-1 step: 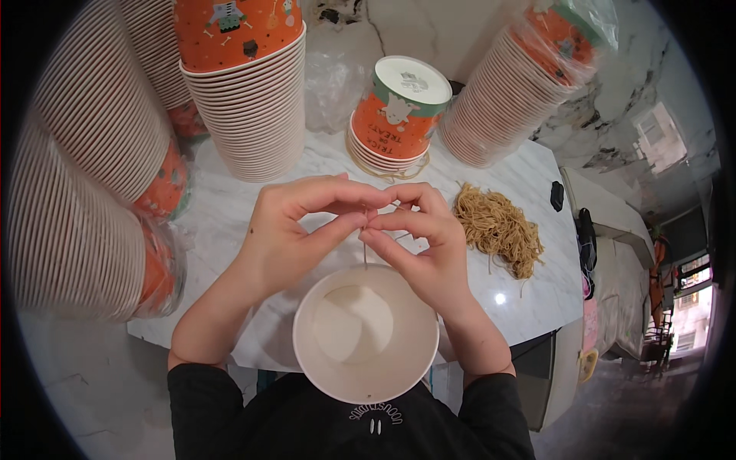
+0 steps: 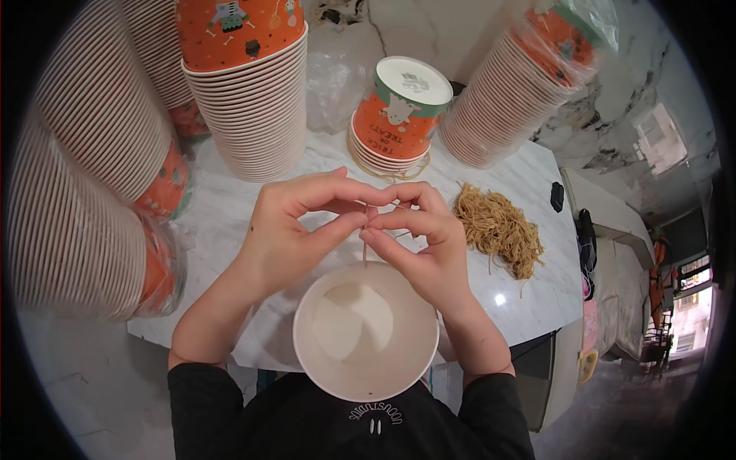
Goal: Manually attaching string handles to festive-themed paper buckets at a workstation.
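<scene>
Over the far rim of an open white paper bucket (image 2: pixel 418 337), my two hands meet fingertip to fingertip. My left hand (image 2: pixel 295 218) pinches a thin tan cord (image 2: pixel 365 253) between thumb and fingers. The same cord is gripped by my right hand (image 2: pixel 425 238), thumb against index finger. From the pinch, the cord runs down to the bucket's far rim, and another stretch shows between my right fingers. Any knot or loop there is hidden by the fingertips. The bucket stands close against my body, its inside facing up, with a small dark hole near its front rim.
Right of my hands lies a heap of tan cords (image 2: pixel 498 230). Beyond them stands a short upside-down stack of orange buckets (image 2: pixel 395 123), cords around its base. Tall bucket stacks (image 2: pixel 249 115) crowd the left, and a plastic-wrapped one (image 2: pixel 514 92) leans at back right. A small black object (image 2: pixel 556 196) lies near the table's right edge.
</scene>
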A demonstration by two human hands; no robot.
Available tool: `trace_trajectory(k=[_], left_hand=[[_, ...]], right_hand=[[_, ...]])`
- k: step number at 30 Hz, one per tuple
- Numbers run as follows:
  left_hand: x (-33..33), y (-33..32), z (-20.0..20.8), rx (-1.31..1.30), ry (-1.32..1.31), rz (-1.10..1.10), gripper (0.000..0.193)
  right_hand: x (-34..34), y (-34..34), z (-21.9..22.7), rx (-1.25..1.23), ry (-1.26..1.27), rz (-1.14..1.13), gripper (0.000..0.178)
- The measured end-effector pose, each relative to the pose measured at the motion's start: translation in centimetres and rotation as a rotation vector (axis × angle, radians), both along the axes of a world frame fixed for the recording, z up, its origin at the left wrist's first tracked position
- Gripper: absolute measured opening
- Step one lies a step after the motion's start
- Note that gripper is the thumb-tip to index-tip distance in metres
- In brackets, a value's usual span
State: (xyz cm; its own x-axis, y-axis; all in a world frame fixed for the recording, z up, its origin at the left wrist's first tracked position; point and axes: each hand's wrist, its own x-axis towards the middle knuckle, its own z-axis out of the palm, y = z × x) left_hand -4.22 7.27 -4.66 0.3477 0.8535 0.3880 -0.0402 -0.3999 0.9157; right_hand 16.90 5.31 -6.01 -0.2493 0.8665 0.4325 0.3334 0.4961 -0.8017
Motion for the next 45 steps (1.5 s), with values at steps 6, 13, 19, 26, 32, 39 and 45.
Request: trace_trajectory(k=[6, 13, 19, 26, 32, 39, 45], left_hand=[[-0.3, 0.3, -0.9, 0.097, -0.210, 0.087, 0.016], [-0.9, 1.6, -0.9, 0.160, -0.296, 0.122, 0.018], [-0.8, 1.2, 0.1, -0.083, -0.118, 0.125, 0.027], [1.3, -2.1, -1.0, -0.056, 0.337, 0.032, 0.054], [1.5, -1.9, -1.7, -0.055, 0.340, -0.096, 0.038], [1.7, -1.5, -1.3, -0.370, 0.179, -0.119, 0.038], [1.9, -1.6, -1.6, -0.325, 0.200, -0.126, 0.039]], right_hand=[[-0.4, -0.6, -0.3, -0.079, -0.063, 0.060, 0.012], [0.1, -1.2, -0.2, -0.125, -0.152, 0.047, 0.011], [0.4, -1.0, -1.2, -0.134, -0.032, 0.101, 0.010], [0.6, -0.8, -2.9, -0.384, 0.253, 0.118, 0.003], [1.2, -0.6, -3.7, -0.412, 0.369, 0.131, 0.010], [2.0, -0.8, -2.6, -0.132, 0.274, -0.093, 0.082], [2.3, -0.9, -0.4, 0.171, -0.254, -0.006, 0.033]])
